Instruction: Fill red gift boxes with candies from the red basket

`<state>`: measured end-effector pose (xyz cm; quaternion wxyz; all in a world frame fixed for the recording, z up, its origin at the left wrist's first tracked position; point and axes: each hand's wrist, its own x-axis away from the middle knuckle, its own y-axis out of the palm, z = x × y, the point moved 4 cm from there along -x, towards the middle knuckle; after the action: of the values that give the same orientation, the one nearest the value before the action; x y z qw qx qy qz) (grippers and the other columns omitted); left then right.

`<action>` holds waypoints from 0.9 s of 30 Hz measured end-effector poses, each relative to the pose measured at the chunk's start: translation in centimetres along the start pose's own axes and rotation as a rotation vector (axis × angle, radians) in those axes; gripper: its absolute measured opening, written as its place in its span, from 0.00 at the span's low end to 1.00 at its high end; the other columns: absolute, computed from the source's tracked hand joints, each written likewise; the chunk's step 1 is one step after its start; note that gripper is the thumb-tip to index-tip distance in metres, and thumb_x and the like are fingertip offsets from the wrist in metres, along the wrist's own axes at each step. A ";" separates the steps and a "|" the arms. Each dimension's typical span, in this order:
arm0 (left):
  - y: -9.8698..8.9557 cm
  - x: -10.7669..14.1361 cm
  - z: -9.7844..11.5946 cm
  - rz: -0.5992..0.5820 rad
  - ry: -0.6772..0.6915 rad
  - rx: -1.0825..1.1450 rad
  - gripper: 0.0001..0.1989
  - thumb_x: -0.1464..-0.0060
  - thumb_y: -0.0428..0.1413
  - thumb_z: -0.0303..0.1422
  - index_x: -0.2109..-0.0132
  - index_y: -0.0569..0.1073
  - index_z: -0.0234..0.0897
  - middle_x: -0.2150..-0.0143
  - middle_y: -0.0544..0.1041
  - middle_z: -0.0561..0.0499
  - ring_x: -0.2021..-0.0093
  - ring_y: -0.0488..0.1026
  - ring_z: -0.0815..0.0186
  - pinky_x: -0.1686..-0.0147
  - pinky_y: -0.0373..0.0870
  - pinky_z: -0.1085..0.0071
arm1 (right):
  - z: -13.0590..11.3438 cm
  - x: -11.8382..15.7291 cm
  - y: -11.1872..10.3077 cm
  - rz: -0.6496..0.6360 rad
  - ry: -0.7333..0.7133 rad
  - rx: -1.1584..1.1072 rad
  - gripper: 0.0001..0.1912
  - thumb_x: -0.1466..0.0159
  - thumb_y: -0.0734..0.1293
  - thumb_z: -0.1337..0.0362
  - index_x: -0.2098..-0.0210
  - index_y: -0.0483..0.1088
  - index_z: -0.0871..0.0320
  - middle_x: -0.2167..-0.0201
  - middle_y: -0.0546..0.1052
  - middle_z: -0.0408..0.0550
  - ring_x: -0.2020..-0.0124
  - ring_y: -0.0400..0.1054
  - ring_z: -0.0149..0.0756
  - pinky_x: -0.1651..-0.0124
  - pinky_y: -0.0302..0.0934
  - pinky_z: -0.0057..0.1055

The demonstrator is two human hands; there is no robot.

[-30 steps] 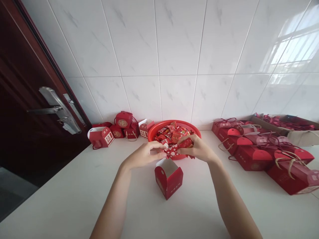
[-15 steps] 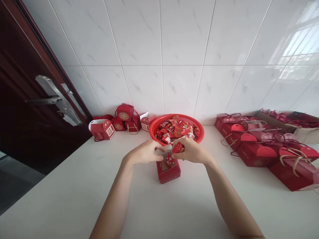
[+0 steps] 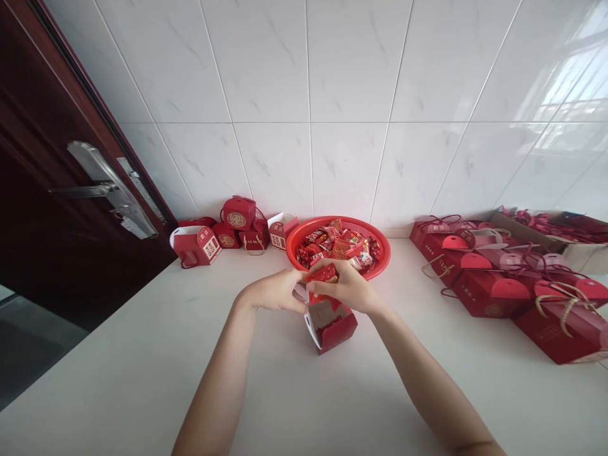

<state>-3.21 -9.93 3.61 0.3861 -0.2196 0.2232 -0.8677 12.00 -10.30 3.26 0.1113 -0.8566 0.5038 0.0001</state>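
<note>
A small red gift box (image 3: 338,334) stands on the white table with its top open, showing red pieces inside. My left hand (image 3: 279,291) grips the box's left flap between thumb and fingers. Above the box opening, my right hand (image 3: 349,285) is closed on a red-wrapped candy (image 3: 323,276). Just behind both hands is a red plastic basket (image 3: 386,253) filled with wrapped candies (image 3: 349,244).
Several red gift boxes (image 3: 237,218) are grouped by the wall at left, some stacked. More boxes with cord handles (image 3: 494,291) crowd the right side, beside a cardboard carton (image 3: 527,231). A dark door (image 3: 71,190) stands at left.
My right hand has moved left over the box with the candy. The box has shifted slightly right and turned, and its left flap shows more. My left hand stays nearly in place.
</note>
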 end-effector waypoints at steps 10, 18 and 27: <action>0.0 -0.3 0.2 -0.067 0.082 0.000 0.32 0.59 0.63 0.27 0.43 0.75 0.42 0.44 0.77 0.48 0.46 0.73 0.56 0.50 0.73 0.65 | 0.3 0.5 -1.8 0.025 0.013 0.370 0.09 0.39 0.68 0.59 0.69 0.66 0.56 0.81 0.70 0.39 0.79 0.65 0.30 0.78 0.55 0.25; -0.1 -0.3 -0.7 -0.050 0.047 0.032 0.26 0.60 0.64 0.29 0.49 0.77 0.39 0.48 0.78 0.48 0.49 0.75 0.57 0.51 0.74 0.65 | -0.4 0.4 -0.4 -0.011 -0.071 0.228 0.06 0.35 0.63 0.63 0.62 0.70 0.58 0.70 0.76 0.45 0.73 0.68 0.30 0.72 0.60 0.25; -0.1 -0.3 -0.8 -0.068 0.003 0.049 0.29 0.60 0.64 0.29 0.47 0.75 0.38 0.45 0.77 0.45 0.48 0.75 0.54 0.49 0.73 0.62 | -0.4 0.3 -0.2 -0.031 -0.122 0.281 0.07 0.35 0.63 0.66 0.63 0.73 0.58 0.66 0.77 0.46 0.67 0.69 0.33 0.65 0.62 0.29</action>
<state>-3.51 -9.52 2.99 0.3612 -0.2162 0.1950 -0.8859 12.30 -10.56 3.70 0.2606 -0.8386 0.4780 -0.0202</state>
